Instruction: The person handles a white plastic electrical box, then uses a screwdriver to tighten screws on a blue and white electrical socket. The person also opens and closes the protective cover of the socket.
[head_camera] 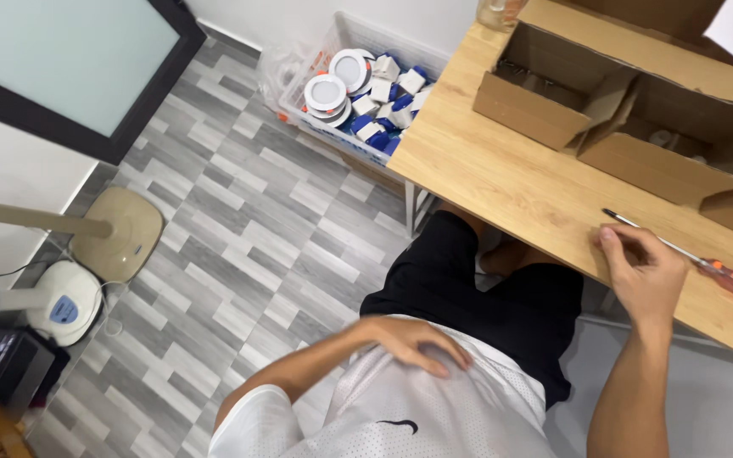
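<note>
Light wooden table (502, 182) at the right, plain grain, edge running diagonally from top centre down to the lower right. On it: open brown cardboard box (638, 110) with flaps spread, set toward the far side; orange-handled screwdriver (706, 267) lying flat near the front edge, thin metal shaft pointing left; right hand (646, 271) resting on the tabletop over the shaft. Grey and white plank-pattern floor (239, 246) below and to the left. On it: white plastic crate (358, 85) of round white lamps and small blue-and-white boxes, pushed against the table's end; beige fan base (120, 233); white fan base (65, 305) beside that.
</note>
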